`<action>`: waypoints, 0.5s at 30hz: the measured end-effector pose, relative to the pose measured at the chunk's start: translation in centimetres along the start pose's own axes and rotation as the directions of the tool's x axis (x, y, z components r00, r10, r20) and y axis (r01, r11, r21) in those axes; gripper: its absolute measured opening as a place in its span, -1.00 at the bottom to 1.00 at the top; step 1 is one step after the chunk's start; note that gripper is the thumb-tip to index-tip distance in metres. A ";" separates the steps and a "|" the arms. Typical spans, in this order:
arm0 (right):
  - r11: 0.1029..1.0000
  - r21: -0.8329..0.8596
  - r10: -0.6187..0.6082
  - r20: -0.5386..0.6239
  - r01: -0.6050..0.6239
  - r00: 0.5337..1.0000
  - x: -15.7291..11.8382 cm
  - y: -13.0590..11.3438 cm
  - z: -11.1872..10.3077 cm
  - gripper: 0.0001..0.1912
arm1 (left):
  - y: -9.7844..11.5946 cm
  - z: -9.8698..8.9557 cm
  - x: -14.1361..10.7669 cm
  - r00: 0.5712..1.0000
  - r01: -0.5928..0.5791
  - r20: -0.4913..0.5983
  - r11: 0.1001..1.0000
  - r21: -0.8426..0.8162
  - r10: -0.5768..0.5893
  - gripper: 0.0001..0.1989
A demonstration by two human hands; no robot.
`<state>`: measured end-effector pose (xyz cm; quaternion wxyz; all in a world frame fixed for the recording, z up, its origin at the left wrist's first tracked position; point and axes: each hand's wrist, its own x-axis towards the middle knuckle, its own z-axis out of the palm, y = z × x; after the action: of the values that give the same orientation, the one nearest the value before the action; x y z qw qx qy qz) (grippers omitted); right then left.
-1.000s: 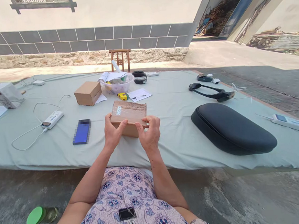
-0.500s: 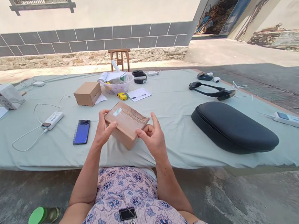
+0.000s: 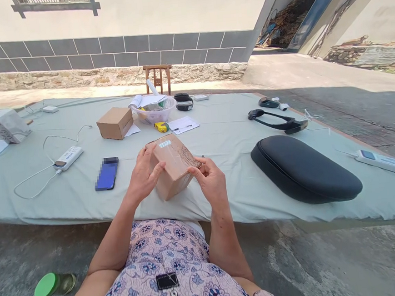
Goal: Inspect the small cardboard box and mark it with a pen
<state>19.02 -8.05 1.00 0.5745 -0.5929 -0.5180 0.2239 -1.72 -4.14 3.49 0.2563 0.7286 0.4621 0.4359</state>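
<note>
A taped brown cardboard box (image 3: 175,164) sits tilted in front of me at the table's near edge, with a pale dotted sticker (image 3: 165,144) on its top. My left hand (image 3: 145,176) grips its left side, thumb over the upper edge and fingers along the far left corner. At the right corner, my right hand (image 3: 211,178) pinches the edge where wrinkled clear tape shows. The right fingertips are partly hidden behind the box corner, so whether they hold loose tape is unclear.
Left of the box lie a phone (image 3: 107,174) and a white power strip (image 3: 67,159). Farther back are another cardboard box (image 3: 115,123), a tape measure (image 3: 161,127) and a plastic basket (image 3: 154,115). A black case (image 3: 307,169) and a black headset (image 3: 277,121) occupy the right.
The box has turned and tipped, showing more of its near side, and shifted slightly right. Both hands moved right with it, and my right index finger has curled in to the corner.
</note>
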 end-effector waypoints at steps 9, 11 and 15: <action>0.999 -0.018 -0.050 -0.065 0.049 0.997 0.1 0.1 0.2 -0.49 | 1.8 -0.4 -1.3 0.982 -0.049 0.187 0.994 0.092 0.031 -0.49; 0.998 0.031 -0.045 -0.052 0.047 0.998 0.3 0.5 0.3 -0.50 | 1.5 -0.3 -1.1 0.981 -0.056 0.193 0.993 0.105 0.035 -0.55; 0.983 0.183 -0.014 0.021 0.010 1.000 1.0 1.7 0.6 -0.52 | 1.3 -0.6 -0.8 0.981 -0.053 0.194 0.987 0.151 0.023 -0.54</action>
<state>19.49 -6.63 -0.38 0.6220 -0.5320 -0.5053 0.2735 -1.84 -5.40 4.47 0.2337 0.7935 0.4540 0.3311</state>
